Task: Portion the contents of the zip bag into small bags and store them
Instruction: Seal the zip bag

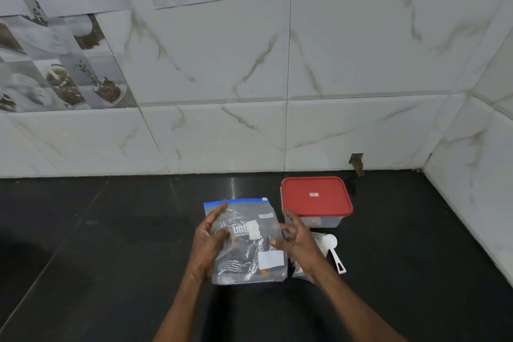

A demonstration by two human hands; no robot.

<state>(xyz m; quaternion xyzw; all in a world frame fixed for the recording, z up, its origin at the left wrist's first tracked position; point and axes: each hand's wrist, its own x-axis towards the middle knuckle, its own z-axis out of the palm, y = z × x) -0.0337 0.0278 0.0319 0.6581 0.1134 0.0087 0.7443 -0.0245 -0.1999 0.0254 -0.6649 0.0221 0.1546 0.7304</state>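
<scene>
- The left hand (209,241) is gripping the zip bag (247,241) by its left edge, above the black tabletop (111,244).
- The right hand (298,239), fingers spread open, is touching its right edge.
- A red-lidded box (316,197) is sitting just beside it; a white scoop (334,251) is lying nearby.
- Bare tabletop is stretching left.

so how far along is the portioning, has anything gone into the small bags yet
Barely started. Nothing looks portioned. The left hand holds the zip bag, its blue seal apparently closed, with the right hand at its edge. The white scoop lies unused beside the clear small bags; I cannot tell whether any is filled. The red-lidded container is shut. Opening, scooping, sealing and storing all remain.
</scene>
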